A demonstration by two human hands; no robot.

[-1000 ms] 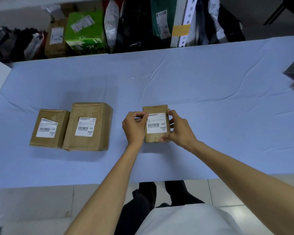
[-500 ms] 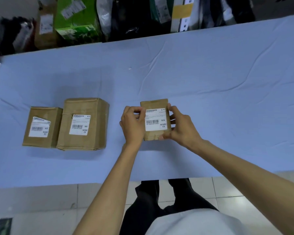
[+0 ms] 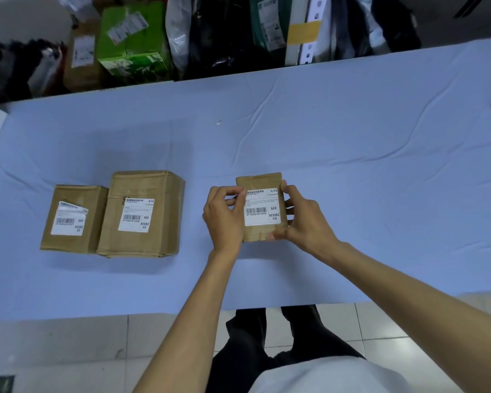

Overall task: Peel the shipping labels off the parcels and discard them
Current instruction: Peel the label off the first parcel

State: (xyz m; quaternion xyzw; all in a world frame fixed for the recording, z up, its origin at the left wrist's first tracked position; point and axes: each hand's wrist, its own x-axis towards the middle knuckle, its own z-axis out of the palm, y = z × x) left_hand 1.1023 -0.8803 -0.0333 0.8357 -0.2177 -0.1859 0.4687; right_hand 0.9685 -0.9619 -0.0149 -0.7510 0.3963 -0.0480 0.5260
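At frame centre, the right hand (image 3: 304, 221) grips the small parcel (image 3: 258, 235). The left hand (image 3: 224, 215) pinches its label (image 3: 262, 208) by a corner. At left, 2 labelled boxes (image 3: 142, 241) sit side by side.

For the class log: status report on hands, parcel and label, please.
Right hand grips parcel. Left hand pinches label corner. Label not yet off. Nothing in the way.

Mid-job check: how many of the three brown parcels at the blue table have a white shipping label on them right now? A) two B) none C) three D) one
C: a white label shows on the left parcel, on the large parcel beside it, and on the small parcel gripped by the left hand and right hand.
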